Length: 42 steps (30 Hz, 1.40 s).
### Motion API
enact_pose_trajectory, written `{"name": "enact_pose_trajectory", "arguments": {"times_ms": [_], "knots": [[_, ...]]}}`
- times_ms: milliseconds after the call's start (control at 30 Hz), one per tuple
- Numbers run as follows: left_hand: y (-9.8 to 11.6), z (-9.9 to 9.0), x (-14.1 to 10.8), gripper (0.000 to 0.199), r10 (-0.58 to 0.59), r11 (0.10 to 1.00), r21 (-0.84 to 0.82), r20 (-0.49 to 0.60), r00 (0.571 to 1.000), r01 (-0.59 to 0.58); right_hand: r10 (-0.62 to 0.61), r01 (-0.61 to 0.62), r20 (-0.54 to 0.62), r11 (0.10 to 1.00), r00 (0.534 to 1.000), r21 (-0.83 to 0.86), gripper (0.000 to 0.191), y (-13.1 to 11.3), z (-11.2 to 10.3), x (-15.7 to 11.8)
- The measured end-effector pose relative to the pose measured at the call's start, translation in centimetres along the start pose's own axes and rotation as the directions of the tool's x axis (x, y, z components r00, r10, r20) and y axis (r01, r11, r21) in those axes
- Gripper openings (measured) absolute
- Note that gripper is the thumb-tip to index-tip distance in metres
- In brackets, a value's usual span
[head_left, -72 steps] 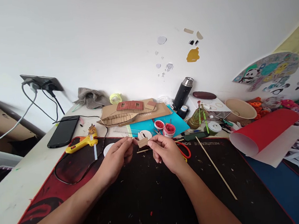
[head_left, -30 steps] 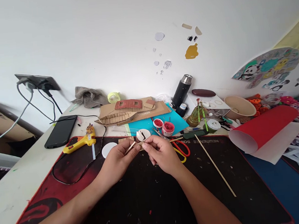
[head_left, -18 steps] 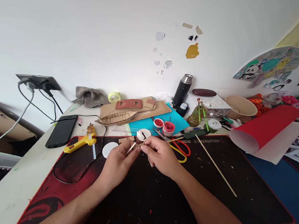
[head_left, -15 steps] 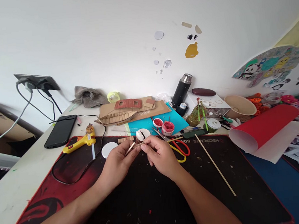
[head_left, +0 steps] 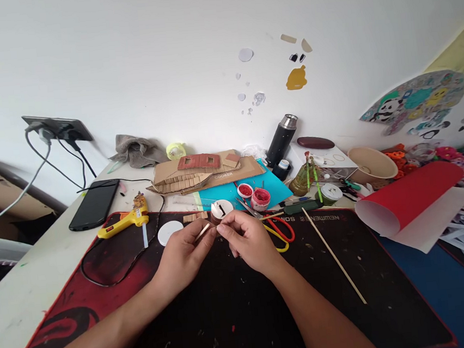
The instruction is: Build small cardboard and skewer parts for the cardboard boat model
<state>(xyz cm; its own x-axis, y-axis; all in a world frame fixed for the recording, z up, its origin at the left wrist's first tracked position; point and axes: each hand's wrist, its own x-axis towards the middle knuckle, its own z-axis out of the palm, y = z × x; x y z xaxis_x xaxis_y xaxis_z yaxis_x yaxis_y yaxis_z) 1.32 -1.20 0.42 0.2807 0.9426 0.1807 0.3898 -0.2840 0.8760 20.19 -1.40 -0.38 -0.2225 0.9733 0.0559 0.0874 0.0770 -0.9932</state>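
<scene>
My left hand [head_left: 186, 250] is closed in a pinch on a short, thin wooden stick [head_left: 202, 231]. Against it, my right hand [head_left: 249, 242] pinches with thumb and forefinger. What lies between the right fingertips is too small and covered to make out. Just beyond the fingers stands a white-topped jar with brown sides [head_left: 221, 208], a dark mark on its top. A round white lid [head_left: 169, 233] lies beside my left hand, and a small strip of corrugated cardboard [head_left: 195, 217] sits behind it. Scissors with red and yellow handles [head_left: 282, 233] rest by my right hand.
A yellow glue gun [head_left: 127, 221] and a phone [head_left: 94, 205] lie left. Cardboard pieces [head_left: 184, 184], a red paint pot [head_left: 260, 198] and a black flask [head_left: 281, 142] stand behind. To the right are a long stick [head_left: 339, 262] and a red paper roll [head_left: 423, 199].
The fingertips of both hands have shifted slightly and my right fingers have moved a little left. The stick stays in my left hand; other things lie as before.
</scene>
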Motion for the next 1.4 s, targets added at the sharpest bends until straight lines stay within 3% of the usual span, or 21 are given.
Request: {"name": "enact_pose_trajectory", "arguments": {"times_ms": [267,400,667,867,1233,1400], "knots": [[-0.10,0.28,0.19,0.038,-0.032,0.999,-0.038,-0.013,0.999,0.032,-0.049,0.048,-0.033,0.998,0.998,-0.032,0.025,-0.01,0.21,-0.05],[0.14,0.21,0.38,0.038,-0.089,0.986,-0.136,0.051,0.995,0.095,-0.028,0.030,-0.052,0.999,0.998,0.037,0.027,-0.37,0.13,-0.01],[-0.18,0.05,0.76,0.047,-0.156,0.967,-0.174,0.178,0.972,0.187,0.013,-0.008,-0.052,0.996,0.999,0.089,0.027,0.23,0.18,0.34],[0.14,-0.05,0.65,0.043,-0.108,0.968,-0.218,0.089,0.990,0.125,0.048,-0.053,0.047,0.990,0.998,0.131,0.025,0.31,0.18,0.26],[0.15,0.26,0.55,0.042,-0.122,0.967,-0.220,0.048,0.991,0.129,0.034,-0.033,-0.009,0.994,0.999,0.103,0.028,-0.19,0.28,0.22],[0.45,-0.11,0.63,0.041,-0.112,0.974,-0.204,-0.039,0.993,0.102,-0.002,0.003,-0.034,0.999,0.999,0.034,0.026,-0.38,-0.04,0.11]]}}
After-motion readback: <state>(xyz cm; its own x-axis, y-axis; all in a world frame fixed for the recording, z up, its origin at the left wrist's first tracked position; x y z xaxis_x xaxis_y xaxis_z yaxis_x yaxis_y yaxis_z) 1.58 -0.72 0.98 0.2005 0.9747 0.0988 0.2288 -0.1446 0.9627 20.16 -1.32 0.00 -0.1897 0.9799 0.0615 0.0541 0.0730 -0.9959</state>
